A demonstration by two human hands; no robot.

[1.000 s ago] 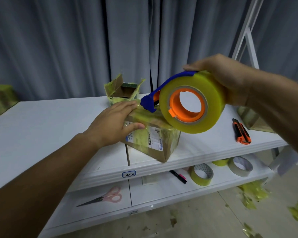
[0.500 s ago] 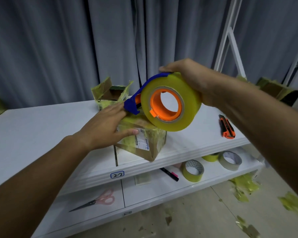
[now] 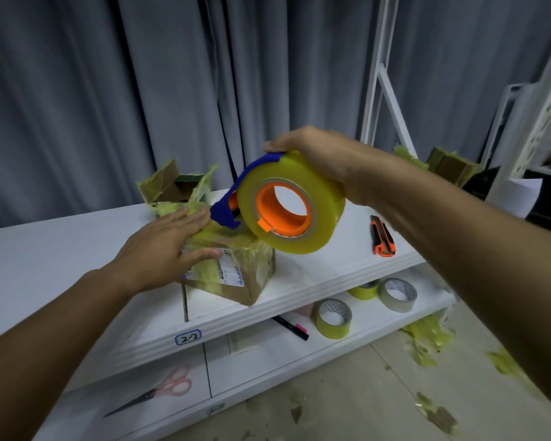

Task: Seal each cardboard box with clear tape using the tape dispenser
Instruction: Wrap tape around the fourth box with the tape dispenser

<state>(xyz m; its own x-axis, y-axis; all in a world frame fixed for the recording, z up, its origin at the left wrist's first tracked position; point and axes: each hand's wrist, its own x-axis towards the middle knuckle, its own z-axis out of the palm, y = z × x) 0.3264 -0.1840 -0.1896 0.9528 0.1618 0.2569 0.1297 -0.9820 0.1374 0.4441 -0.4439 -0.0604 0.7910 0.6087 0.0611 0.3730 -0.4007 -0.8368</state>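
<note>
1. We are pressing our left hand flat, fingers spread, on the near cardboard box at the shelf's near edge.
2. Our right hand is staying clamped around the tape dispenser; its blue nose is now sitting on the box top, so taping is starting.
3. Farther back, an open box is waiting.
</note>
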